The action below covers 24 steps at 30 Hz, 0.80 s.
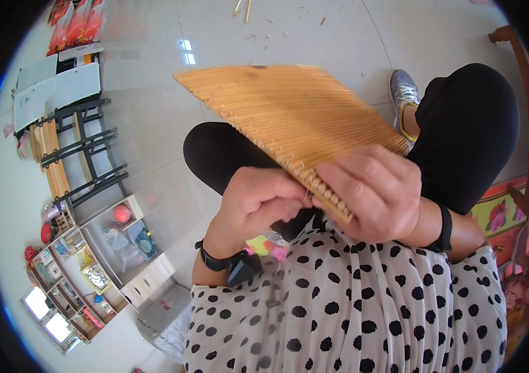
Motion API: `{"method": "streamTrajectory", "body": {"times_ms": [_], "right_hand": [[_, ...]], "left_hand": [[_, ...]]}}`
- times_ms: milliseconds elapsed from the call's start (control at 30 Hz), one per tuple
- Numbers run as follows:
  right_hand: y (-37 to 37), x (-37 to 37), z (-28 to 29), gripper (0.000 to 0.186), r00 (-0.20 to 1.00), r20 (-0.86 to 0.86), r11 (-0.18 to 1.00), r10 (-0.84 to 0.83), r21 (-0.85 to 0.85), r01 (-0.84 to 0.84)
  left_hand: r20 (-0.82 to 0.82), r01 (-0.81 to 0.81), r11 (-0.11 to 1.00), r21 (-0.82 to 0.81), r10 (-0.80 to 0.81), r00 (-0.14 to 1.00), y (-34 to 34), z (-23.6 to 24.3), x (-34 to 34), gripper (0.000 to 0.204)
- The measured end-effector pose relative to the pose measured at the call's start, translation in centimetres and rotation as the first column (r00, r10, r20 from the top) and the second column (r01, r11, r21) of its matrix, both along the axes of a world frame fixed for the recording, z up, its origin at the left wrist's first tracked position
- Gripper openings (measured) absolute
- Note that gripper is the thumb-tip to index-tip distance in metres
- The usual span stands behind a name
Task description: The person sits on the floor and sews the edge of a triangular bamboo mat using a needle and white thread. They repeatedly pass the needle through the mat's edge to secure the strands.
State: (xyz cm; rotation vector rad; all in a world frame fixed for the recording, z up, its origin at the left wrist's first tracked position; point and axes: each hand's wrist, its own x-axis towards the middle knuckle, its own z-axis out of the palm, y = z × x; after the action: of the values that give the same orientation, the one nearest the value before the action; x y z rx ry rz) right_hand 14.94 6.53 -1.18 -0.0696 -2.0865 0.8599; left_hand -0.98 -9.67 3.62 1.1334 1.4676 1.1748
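Clasping right fingers [344, 180]: closed over the near end of the slat panel [295, 105], across several slats.
Curled left fingers [270, 210]: bent together beneath the laced left edge, close by a thin strand [307, 195]; cannot tell if pinching, nor whether thread or wire.
Slat panel: held tilted above the lap, overlapping the left knee [205, 146] from this view; cannot tell if touching.
Weight and stiffness: probably light; likely firm along the slats, more yielding across.
Surface: smooth-looking, perhaps slightly slippery.
Weak spots: slat ends and lacing, apt to split or snag under a hard pinch.
Best hold: flat across many slats just inside the laced edge, never by one slat end.
Right foot: grey shoe [401, 84] on the tiled floor [152, 124].
Straw-coloured scraps [248, 12]: scattered on the floor, beyond the panel's far edge.
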Motion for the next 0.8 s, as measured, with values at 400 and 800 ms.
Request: {"method": "streamTrajectory", "body": {"times_ms": [400,800], "right_hand": [[2.4,-1.8,1.8,0.022,0.974,0.046,0.968,-0.22,-0.115,0.224],[3.6,-1.9,2.1,0.02,0.917,0.1,0.906,-0.387,-0.146,0.398]], "left_hand": [[-0.256,-0.418,0.753,0.508,0.596,0.761,2.0,1.0,-2.6,0.016],[-0.394,-0.316,0.782,0.538,0.564,0.726,7.7,-0.8,2.6,0.019]]}}
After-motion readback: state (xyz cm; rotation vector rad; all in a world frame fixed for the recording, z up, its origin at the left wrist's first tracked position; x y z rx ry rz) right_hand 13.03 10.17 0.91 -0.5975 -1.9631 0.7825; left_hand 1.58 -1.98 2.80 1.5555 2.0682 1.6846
